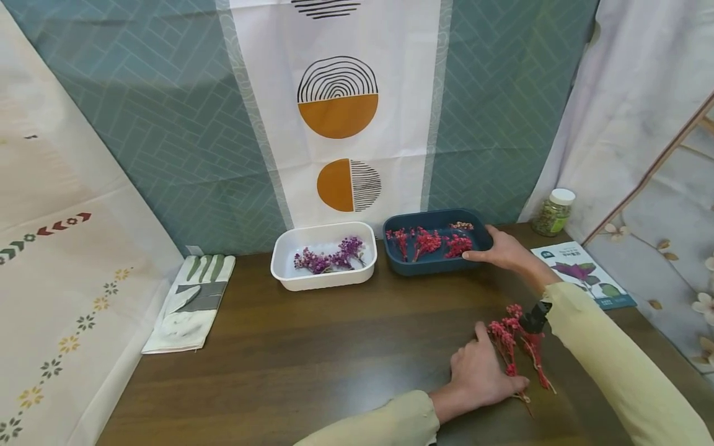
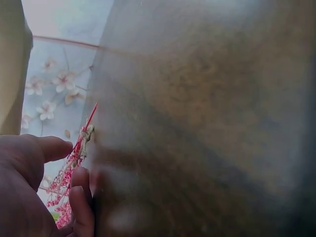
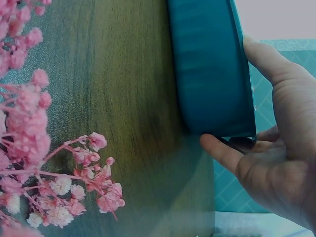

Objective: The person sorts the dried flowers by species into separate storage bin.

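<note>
My right hand (image 1: 506, 251) grips the right end of a dark blue tray (image 1: 429, 267), thumb at the rim. In the right wrist view, fingers (image 3: 222, 153) bend round the tray's end wall. Several sprigs of red dried flowers (image 1: 426, 241) lie inside it, with a paler sprig (image 1: 461, 225) at the back. My left hand (image 1: 481, 371) is low over the table, thumb and fingers spread apart beside a bunch of pinkish-red dried flowers (image 1: 504, 337). Its thumb overlaps the stems, which pass between thumb and fingers in the left wrist view. A second bunch (image 1: 534, 353) lies just right, partly hidden by the right wrist's camera.
Left of the blue tray stands a white tray (image 1: 326, 283) with purple dried flowers (image 1: 329, 259). A white and grey glove (image 1: 192, 303) lies at the far left. At the right back are a jar with a white lid (image 1: 553, 212) and a printed card (image 1: 582, 272). Fabric hangs behind the table.
</note>
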{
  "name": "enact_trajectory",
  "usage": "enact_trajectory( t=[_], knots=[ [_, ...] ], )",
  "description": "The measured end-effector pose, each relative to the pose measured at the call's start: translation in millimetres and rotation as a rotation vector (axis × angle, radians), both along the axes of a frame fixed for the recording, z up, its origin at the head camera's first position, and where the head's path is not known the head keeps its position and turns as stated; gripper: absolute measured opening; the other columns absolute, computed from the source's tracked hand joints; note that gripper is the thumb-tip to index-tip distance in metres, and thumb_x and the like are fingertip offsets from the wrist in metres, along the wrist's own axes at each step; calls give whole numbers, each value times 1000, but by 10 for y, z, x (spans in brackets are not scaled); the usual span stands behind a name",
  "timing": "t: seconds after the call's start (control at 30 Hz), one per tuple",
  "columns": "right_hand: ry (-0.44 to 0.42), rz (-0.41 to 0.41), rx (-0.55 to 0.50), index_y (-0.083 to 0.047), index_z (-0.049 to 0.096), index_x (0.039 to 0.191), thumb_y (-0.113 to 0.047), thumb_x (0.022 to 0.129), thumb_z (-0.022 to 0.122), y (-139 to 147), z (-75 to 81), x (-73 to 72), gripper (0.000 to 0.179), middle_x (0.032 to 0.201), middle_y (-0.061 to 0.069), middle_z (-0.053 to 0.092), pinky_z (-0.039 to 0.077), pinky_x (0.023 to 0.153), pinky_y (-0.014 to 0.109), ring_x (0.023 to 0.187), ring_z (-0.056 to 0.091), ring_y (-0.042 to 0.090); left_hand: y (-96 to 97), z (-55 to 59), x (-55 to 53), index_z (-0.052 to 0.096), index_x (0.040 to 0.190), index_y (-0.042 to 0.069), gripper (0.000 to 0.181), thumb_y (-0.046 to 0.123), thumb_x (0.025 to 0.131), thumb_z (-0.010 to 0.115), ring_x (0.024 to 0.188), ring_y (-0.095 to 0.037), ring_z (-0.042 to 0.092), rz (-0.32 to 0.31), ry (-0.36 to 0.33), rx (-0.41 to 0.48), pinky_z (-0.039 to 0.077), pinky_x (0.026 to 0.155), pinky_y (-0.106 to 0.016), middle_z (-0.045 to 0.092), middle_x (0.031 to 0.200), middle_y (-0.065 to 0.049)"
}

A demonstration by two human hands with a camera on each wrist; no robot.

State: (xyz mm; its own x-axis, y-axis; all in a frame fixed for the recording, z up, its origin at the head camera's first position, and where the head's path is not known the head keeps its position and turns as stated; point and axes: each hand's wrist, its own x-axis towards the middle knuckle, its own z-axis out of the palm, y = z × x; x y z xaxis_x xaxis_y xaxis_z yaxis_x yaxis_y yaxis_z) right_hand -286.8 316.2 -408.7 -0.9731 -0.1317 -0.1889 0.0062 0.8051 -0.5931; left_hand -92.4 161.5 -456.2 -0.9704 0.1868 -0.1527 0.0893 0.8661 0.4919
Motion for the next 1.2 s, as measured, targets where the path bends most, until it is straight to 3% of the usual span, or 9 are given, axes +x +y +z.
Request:
enact_trajectory(
  t=[0.17, 0.43, 0.57, 0.7, 0.87, 1.2],
  knots=[
    [10, 3, 8, 12, 4, 154, -64, 82, 70, 0, 4, 3, 123, 152, 42, 18, 26, 104, 71, 137, 23, 59, 27, -12, -18, 42, 136, 20, 101, 65, 58, 88, 71, -18, 64, -1, -9, -14, 53, 66, -34, 64, 79, -2],
    [22, 14, 13, 13, 5, 153, -65, 83, 69, -2, -7, 0, 123, 151, 43, 20, 26, 105, 70, 136, 25, 59, -22, 12, -23, 46, 123, 21, 79, 53, 64, 88, 60, -20, 61, -43, -8, -17, 49, 56, -33, 61, 70, -4],
    [31, 17, 17, 14, 4, 153, -64, 84, 69, 10, -8, 9, 123, 151, 43, 19, 26, 104, 70, 136, 24, 60, -42, 40, -28, 47, 120, 21, 70, 45, 68, 87, 60, -20, 60, -60, -41, 7, 49, 55, -33, 58, 68, -3],
    [31, 28, 17, 14, 4, 153, -64, 84, 69, 5, 5, 7, 122, 151, 43, 18, 26, 105, 70, 136, 24, 59, -56, 54, -43, 46, 125, 20, 70, 37, 70, 86, 61, -21, 60, -60, -71, 26, 50, 57, -33, 57, 67, -4],
    [35, 16, -1, 13, 4, 153, -63, 84, 69, 2, 21, 8, 122, 152, 42, 19, 26, 104, 70, 137, 24, 59, -71, 49, -42, 47, 133, 19, 77, 28, 67, 86, 64, -19, 63, -61, -32, 65, 51, 55, -31, 59, 68, -6],
    [23, 21, 10, 13, 4, 153, -65, 83, 69, 8, 1, 11, 124, 152, 43, 18, 25, 104, 70, 137, 22, 59, -140, 26, -25, 49, 128, 25, 71, 22, 68, 85, 72, -19, 64, -72, -25, 149, 50, 55, -31, 60, 70, -2]
  ],
)
